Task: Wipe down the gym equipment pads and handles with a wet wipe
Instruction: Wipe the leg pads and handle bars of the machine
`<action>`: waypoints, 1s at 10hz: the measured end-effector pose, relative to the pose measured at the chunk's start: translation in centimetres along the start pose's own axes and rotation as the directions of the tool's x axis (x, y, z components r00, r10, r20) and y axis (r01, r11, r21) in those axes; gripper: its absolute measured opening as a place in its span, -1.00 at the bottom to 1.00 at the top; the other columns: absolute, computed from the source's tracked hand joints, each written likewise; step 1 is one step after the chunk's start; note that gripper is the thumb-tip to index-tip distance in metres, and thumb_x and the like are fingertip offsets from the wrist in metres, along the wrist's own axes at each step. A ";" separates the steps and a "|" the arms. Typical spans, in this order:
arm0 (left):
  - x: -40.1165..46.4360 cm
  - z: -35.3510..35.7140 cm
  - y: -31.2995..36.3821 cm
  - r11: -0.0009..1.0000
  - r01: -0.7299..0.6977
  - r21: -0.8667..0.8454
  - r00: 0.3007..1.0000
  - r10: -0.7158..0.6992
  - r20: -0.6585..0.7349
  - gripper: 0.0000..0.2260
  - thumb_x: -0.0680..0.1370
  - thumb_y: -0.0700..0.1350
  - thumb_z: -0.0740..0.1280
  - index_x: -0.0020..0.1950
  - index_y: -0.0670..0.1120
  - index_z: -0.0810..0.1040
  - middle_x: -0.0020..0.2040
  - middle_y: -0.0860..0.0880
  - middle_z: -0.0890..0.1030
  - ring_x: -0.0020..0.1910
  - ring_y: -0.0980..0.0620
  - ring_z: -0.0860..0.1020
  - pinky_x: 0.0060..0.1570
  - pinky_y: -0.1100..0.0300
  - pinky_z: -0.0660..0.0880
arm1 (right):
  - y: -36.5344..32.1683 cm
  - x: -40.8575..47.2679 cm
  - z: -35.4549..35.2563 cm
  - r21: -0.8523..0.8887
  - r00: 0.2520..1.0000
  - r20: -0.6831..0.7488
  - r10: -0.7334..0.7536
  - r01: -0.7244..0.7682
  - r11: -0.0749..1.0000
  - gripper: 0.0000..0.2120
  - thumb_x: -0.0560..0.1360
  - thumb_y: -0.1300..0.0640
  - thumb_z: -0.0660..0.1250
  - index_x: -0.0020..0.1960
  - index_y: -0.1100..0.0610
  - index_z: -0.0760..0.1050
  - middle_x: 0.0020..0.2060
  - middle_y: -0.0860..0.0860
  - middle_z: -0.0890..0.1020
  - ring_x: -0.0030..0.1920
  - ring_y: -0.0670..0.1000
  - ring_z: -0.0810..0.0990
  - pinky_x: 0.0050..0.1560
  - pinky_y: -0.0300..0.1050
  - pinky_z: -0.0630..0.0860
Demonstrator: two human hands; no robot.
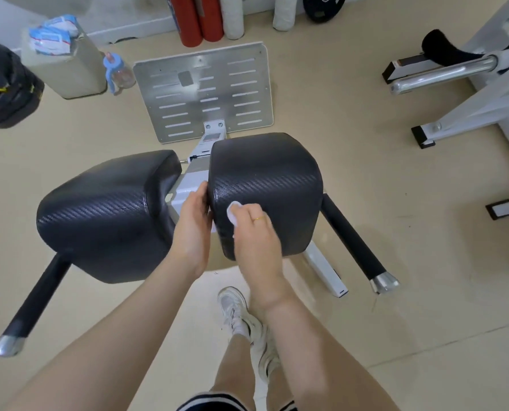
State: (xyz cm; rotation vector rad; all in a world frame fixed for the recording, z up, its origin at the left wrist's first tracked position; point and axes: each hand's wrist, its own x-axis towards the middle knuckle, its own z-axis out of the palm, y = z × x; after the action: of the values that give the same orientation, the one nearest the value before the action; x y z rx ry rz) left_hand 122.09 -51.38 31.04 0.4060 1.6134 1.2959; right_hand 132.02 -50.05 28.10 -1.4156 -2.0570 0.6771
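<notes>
Two black textured pads sit side by side on a white machine frame: the left pad (105, 215) and the right pad (271, 179). My right hand (257, 235) presses a white wet wipe (234, 212) against the near left face of the right pad. My left hand (192, 223) lies flat in the gap between the pads, fingers on the right pad's inner edge. A black handle (351, 241) with a chrome tip sticks out at the right, another black handle (36, 301) at the lower left.
A perforated metal footplate (247, 87) lies beyond the pads. A wipes packet (53, 34) rests on a beige bin, a blue bottle (118, 72) beside it, a black bag (4, 87) at far left. White machine frames (470, 105) stand right. My feet (244, 321) are below.
</notes>
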 end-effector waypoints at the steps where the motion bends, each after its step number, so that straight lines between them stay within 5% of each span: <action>1: -1.8 -0.4 -1.9 0.997 0.037 -0.064 0.999 -0.035 0.041 -0.61 0.58 0.09 -0.02 0.34 0.12 0.39 0.34 0.15 0.44 0.35 0.18 0.35 0.41 0.11 0.19 | 2.4 0.9 -2.2 0.109 0.979 0.114 0.167 -0.179 0.978 -0.87 0.33 0.04 0.18 -0.23 -0.13 0.49 -0.27 -0.02 0.47 -0.22 0.03 0.45 -0.10 0.00 0.45; 2: -4.1 0.0 -3.6 0.994 0.106 -0.030 0.990 -0.103 0.094 -0.61 0.61 0.17 -0.07 0.44 0.25 0.21 0.43 0.29 0.30 0.44 0.23 0.21 0.45 0.11 0.06 | 5.8 1.8 -5.0 -0.027 0.975 0.027 0.223 -0.222 0.975 -0.92 0.35 0.02 0.28 -0.27 0.01 0.46 -0.31 0.00 0.40 -0.30 -0.04 0.37 -0.16 -0.08 0.37; 3: -4.7 -0.1 -4.9 0.995 0.098 -0.026 0.990 -0.095 0.106 -0.61 0.62 0.16 -0.12 0.45 0.27 0.16 0.42 0.34 0.27 0.44 0.27 0.19 0.43 0.17 0.04 | 6.8 1.7 -5.9 0.052 0.964 -0.011 0.265 -0.264 0.963 -0.83 0.51 0.23 0.19 -0.01 0.10 0.54 -0.16 -0.08 0.39 -0.24 -0.18 0.35 -0.18 -0.41 0.25; 4: -3.8 -0.9 -6.0 0.995 0.093 -0.017 0.984 -0.090 0.152 -0.60 0.63 0.05 -0.17 0.45 0.28 0.16 0.41 0.36 0.28 0.43 0.32 0.19 0.47 0.11 -0.02 | 5.6 0.1 -2.3 0.079 0.978 0.015 0.210 -0.210 0.975 -0.78 0.55 0.19 0.14 0.10 0.14 0.52 -0.25 -0.25 0.35 -0.18 -0.41 0.39 -0.18 -0.58 0.26; 6: -3.1 -3.0 -8.1 0.994 0.105 -0.037 0.982 -0.098 0.165 -0.58 0.62 0.12 -0.15 0.47 0.19 0.19 0.45 0.23 0.29 0.47 0.17 0.20 0.45 0.15 0.11 | 1.1 -5.0 4.3 0.070 0.994 0.100 -0.052 0.046 0.997 -0.75 0.37 0.22 0.19 -0.04 0.10 0.58 -0.15 0.01 0.60 -0.23 0.05 0.54 -0.34 -0.16 0.49; 7: -3.1 -3.2 -7.9 0.995 0.104 0.004 0.972 -0.103 0.210 -0.59 0.64 0.10 -0.19 0.47 0.23 0.15 0.45 0.30 0.25 0.45 0.25 0.18 0.48 0.08 -0.02 | 3.1 -4.2 2.9 0.028 0.999 0.008 -0.039 0.039 0.999 -0.75 0.37 0.25 0.18 -0.08 0.03 0.57 -0.19 -0.01 0.55 -0.23 0.03 0.50 -0.20 -0.16 0.46; 8: -3.2 -3.2 -8.0 0.996 0.079 0.044 0.976 -0.086 0.200 -0.57 0.61 0.16 -0.15 0.47 0.22 0.17 0.45 0.27 0.27 0.44 0.27 0.20 0.48 0.07 0.01 | 6.4 -1.8 -0.7 -0.001 0.965 -0.247 0.087 -0.090 0.996 -0.80 0.42 0.23 0.11 -0.24 0.08 0.49 -0.27 -0.02 0.47 -0.25 -0.09 0.41 -0.19 -0.32 0.33; 9: -3.5 -3.0 -7.9 0.997 0.064 0.053 0.977 -0.073 0.199 -0.58 0.62 0.14 -0.15 0.47 0.21 0.16 0.45 0.28 0.27 0.43 0.31 0.20 0.48 0.06 0.01 | 7.5 -1.2 -1.4 0.025 0.950 -0.292 0.113 -0.111 0.994 -0.71 0.41 0.25 0.02 -0.14 0.27 0.51 -0.20 0.08 0.55 -0.21 -0.13 0.38 -0.25 -0.33 0.28; 10: -3.8 -2.3 -7.3 0.989 0.031 0.147 0.974 -0.063 0.220 -0.62 0.65 0.06 -0.18 0.43 0.33 0.14 0.37 0.44 0.27 0.39 0.38 0.22 0.46 0.13 0.03 | 6.3 -2.8 1.1 0.071 0.960 -0.240 0.140 -0.127 0.989 -0.73 0.48 0.26 0.06 -0.07 0.22 0.54 -0.14 -0.04 0.48 -0.19 -0.12 0.38 -0.16 -0.49 0.27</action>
State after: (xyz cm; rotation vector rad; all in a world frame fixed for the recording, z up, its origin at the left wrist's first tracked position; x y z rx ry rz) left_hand 124.16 -58.17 26.34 0.5779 1.5193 1.0618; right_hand 136.33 -50.81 22.62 -1.5343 -1.7522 0.5764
